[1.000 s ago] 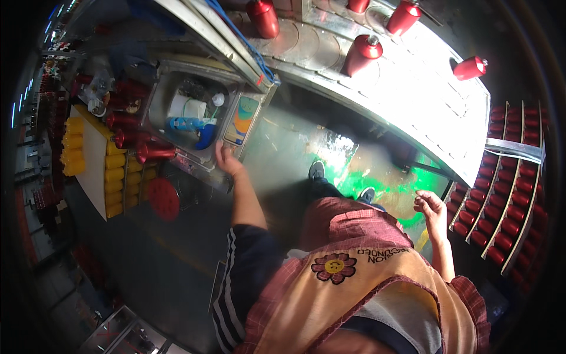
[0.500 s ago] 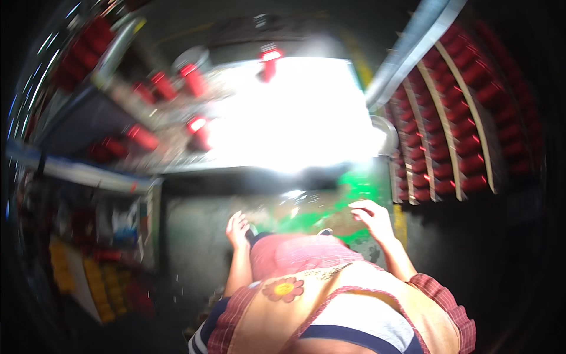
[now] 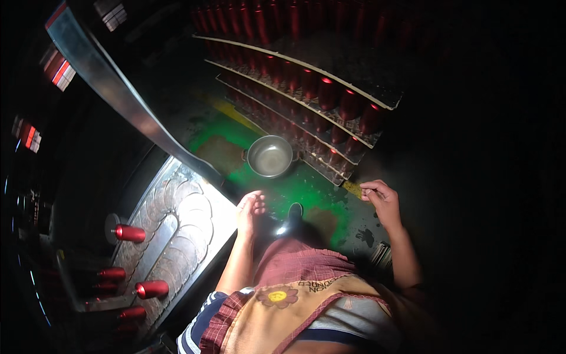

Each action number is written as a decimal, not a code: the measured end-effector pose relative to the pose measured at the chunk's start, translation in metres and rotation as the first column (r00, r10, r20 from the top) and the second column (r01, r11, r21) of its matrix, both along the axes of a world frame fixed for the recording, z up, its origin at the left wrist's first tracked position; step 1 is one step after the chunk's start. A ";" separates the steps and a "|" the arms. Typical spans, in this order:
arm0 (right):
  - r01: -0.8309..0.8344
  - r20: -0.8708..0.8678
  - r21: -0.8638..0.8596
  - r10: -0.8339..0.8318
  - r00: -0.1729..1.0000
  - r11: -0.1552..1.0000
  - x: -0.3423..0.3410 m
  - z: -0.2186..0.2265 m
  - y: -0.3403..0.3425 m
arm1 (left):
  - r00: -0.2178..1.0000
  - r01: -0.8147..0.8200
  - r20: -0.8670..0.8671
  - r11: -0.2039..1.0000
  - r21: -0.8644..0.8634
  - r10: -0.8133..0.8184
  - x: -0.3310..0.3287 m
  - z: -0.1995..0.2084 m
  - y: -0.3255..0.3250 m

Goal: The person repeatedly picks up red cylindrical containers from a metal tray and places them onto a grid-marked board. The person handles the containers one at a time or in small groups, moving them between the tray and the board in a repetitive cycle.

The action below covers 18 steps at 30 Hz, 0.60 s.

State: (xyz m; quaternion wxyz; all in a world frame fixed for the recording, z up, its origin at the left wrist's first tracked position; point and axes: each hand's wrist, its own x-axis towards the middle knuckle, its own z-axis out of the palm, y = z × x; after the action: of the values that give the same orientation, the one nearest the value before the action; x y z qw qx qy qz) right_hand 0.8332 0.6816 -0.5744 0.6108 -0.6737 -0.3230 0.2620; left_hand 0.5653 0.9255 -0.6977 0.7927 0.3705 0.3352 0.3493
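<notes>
My left hand (image 3: 250, 206) hangs beside the bright metal conveyor table, empty, its fingers loosely curled. Out to the right, my right hand (image 3: 380, 197) is raised over the floor near the end of the rack; its fingers are bent but loose, with nothing in them. Neither hand touches anything. Ahead of both, on the green-stained floor, is a round metal pot (image 3: 270, 156) with two side handles. Red metal cylinders, such as this red cylinder (image 3: 152, 289), stand on the conveyor (image 3: 191, 218) at the left.
A tiered rack (image 3: 295, 65) filled with rows of red cylinders stands ahead and to the right. A broad metal post (image 3: 127, 97) slants across the upper left. My dark boot (image 3: 295, 212) is on the wet floor. The far right is too dark to make out.
My view has swung to the right, from the glaring table toward the rack and pot. The conveyor now lies at the left. Both hands stay empty.
</notes>
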 end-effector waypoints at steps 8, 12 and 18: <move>0.238 0.602 0.106 -0.253 0.758 0.966 0.212 0.141 0.101 | 0.980 0.057 0.124 0.815 0.576 -0.156 0.273 0.132 0.222; 0.338 0.868 -0.014 -0.156 0.471 0.941 0.348 0.199 0.212 | 0.972 0.017 0.051 0.286 0.958 -0.229 0.460 0.235 0.310; 0.689 0.922 -0.245 -0.055 0.383 0.682 0.521 0.179 0.340 | 0.911 0.412 -0.408 -0.095 0.906 0.061 0.698 0.289 0.370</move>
State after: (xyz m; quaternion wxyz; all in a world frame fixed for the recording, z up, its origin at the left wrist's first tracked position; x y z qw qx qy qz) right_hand 1.3538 1.0212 -0.3950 0.1581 -0.9205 -0.3080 -0.1810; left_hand 1.2636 1.2952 -0.4083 0.2405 0.9205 0.0435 0.3049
